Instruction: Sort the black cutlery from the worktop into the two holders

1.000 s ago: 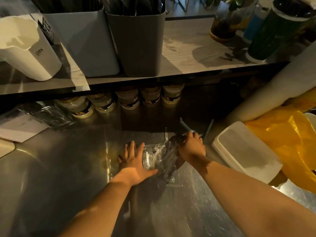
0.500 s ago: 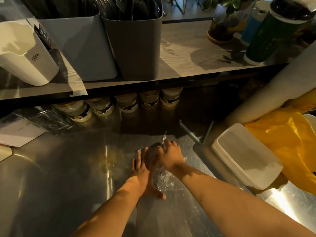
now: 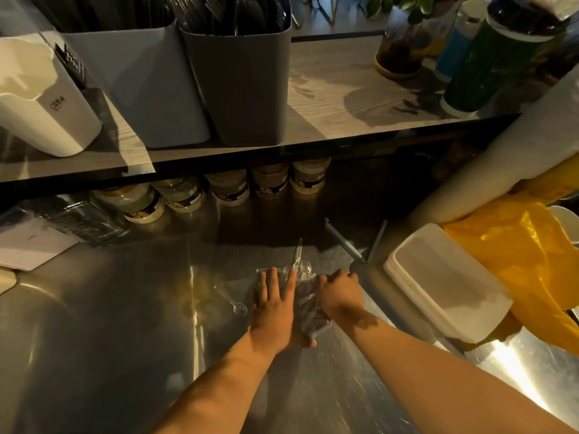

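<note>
Two holders stand on the upper shelf, a light grey holder (image 3: 134, 79) and a dark grey holder (image 3: 247, 89), both packed with black cutlery (image 3: 232, 14). On the steel worktop (image 3: 103, 324) a small pile of cutlery (image 3: 308, 311), clear and dark pieces mixed, lies squeezed between my hands. My left hand (image 3: 275, 305) rests flat against the pile's left side with fingers spread. My right hand (image 3: 340, 296) curls over the pile's right side and grips it. One clear spoon (image 3: 233, 300) lies apart to the left.
A white jug (image 3: 40, 98) stands left on the shelf, bottles (image 3: 495, 57) at its right end. Several jars (image 3: 228, 189) line the back under the shelf. A white lidded box (image 3: 438, 283), a yellow bag (image 3: 526, 261) and two grey rods (image 3: 344, 242) lie to the right.
Both hands have drawn together, bunching the spread cutlery into a tight pile between them. A clear spoon has been left alone to the left.
</note>
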`<state>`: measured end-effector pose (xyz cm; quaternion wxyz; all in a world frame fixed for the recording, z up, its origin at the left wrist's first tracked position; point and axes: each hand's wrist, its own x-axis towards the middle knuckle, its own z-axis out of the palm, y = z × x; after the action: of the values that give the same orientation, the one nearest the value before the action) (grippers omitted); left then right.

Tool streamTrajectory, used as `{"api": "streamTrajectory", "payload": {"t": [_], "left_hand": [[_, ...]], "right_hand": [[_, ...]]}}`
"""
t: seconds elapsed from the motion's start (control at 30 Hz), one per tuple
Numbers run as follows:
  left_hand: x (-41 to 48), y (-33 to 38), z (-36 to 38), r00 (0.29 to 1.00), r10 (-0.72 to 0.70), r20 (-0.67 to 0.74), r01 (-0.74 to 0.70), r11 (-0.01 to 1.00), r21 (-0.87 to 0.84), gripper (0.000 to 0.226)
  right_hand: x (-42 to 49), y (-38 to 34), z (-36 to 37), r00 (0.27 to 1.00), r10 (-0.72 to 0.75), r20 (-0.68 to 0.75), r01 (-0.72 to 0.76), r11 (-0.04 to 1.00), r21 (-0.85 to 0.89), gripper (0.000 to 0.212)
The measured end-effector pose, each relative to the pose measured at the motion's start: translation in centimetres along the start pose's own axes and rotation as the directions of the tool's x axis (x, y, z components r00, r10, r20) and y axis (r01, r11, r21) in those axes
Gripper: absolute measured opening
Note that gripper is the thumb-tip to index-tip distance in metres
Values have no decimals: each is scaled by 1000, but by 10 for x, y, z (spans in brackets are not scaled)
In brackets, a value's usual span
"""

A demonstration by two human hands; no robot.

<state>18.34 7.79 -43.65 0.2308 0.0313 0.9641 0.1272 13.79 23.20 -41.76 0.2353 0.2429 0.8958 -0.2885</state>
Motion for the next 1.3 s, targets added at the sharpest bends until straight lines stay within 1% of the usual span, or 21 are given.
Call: {"api": "streamTrajectory", "payload": {"t": [0.07,0.13,0.17,0.2,0.27,0.3,0.33,0.43,0.5,0.57,0.6,0.67,0.8,0.9,1.0,1.1,1.2,1.3], "left_hand": [[12,0,10,998,-9,-65,11,999,36,171],[18,1,12,998,-65,-25,65,998,-2,164],[18,3,10,996,-93,4,93,995,-18,156],[16,5,5,995,-98,6,98,995,-11,142],[14,5,-3,997,-66,-38,67,997,35,107],[16,3,-5,997,-54,-62,57,997,49,100],[15,1,-8,997,-46,-69,50,997,60,95],[16,-2,-22,1000,-14,-2,14,990,137,83],[17,-2,-31,999,25,37,-31,982,186,73],[18,-2,-40,997,51,64,-65,969,238,71],[19,-2,-42,994,71,79,-89,961,263,72],[19,-1,-45,990,94,105,-120,951,286,74],[21,4,-46,986,99,137,-134,952,274,70],[21,9,-42,985,85,148,-119,964,236,56],[22,11,-37,985,74,158,-107,972,209,52],[22,10,-41,992,61,114,-77,987,142,48],[20,8,-49,998,36,53,-39,998,50,43],[16,6,-62,999,39,10,-39,999,-18,35]], "right_hand": [[-9,-8,11,997,-17,81,9,995,97,44],[-15,-17,14,989,9,145,-39,979,202,46],[-18,-21,14,987,25,159,-62,971,231,48],[-16,-20,16,987,29,155,-70,963,260,49],[-16,-18,15,989,67,135,-108,938,330,45],[-15,-17,11,987,99,126,-140,914,381,44],[-13,-14,9,986,119,114,-157,885,439,47],[-11,-10,0,985,151,84,-172,818,549,50],[-13,-7,-4,988,136,72,-152,785,600,48],[-14,-4,-5,992,119,34,-112,749,653,45],[-13,-2,-5,993,116,-12,-78,737,672,43],[-14,3,-6,989,105,-107,-9,757,653,39],[-16,16,-8,983,120,-141,-7,785,620,36],[-18,23,-10,986,137,-98,-47,782,622,36],[-17,26,-8,988,141,-58,-76,782,619,39],[-20,22,-9,991,130,-39,-79,786,613,36],[-23,16,-12,993,115,-8,-81,745,663,32],[-29,11,-16,996,88,-1,-65,740,669,32]]}}
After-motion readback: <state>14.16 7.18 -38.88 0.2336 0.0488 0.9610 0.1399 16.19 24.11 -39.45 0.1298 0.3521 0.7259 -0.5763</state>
